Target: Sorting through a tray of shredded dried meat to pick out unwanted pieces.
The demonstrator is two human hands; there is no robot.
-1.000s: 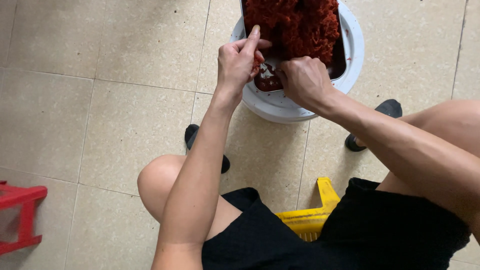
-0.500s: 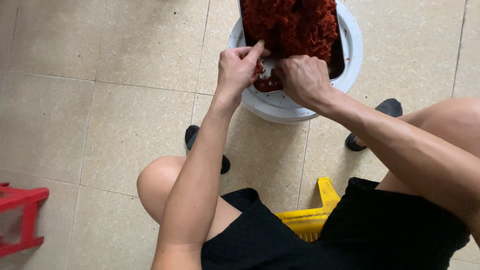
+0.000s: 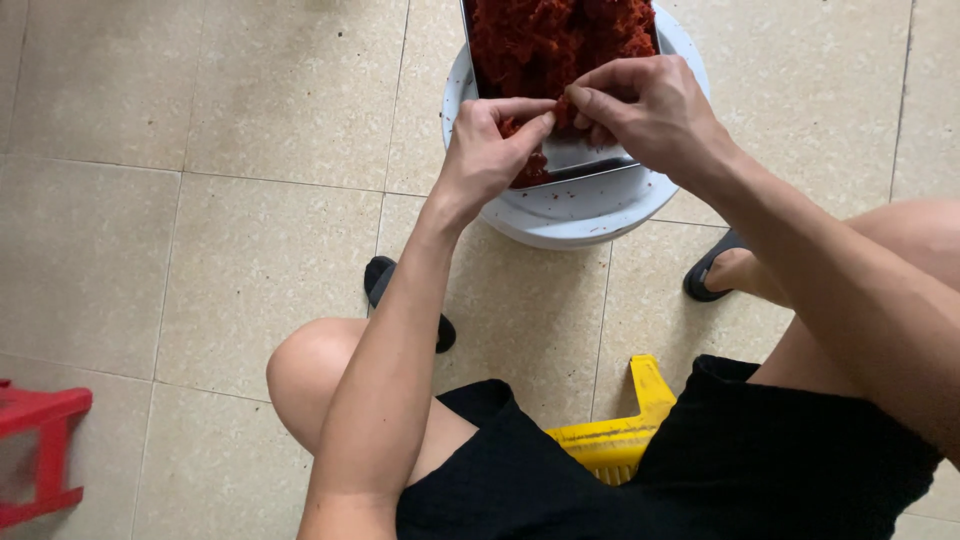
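A metal tray (image 3: 580,158) heaped with dark red shredded stuff (image 3: 560,40) rests on top of a round white tub (image 3: 590,215) on the tiled floor. My left hand (image 3: 490,150) hovers over the tray's near corner, its fingertips pinched on a small red piece. My right hand (image 3: 650,110) is right beside it, fingers curled and pinching the same red bit from the other side. The two sets of fingertips meet above the bare metal at the tray's front.
I sit on a low yellow stool (image 3: 615,430) with knees spread, black slippers (image 3: 385,290) either side of the tub. A red stool (image 3: 40,450) stands at the far left edge. Beige floor tiles (image 3: 200,200) surround everything.
Both hands have drawn closer together, fingertips now meeting over the tray's front. The left fingers, spread a second ago, have closed into a pinch.
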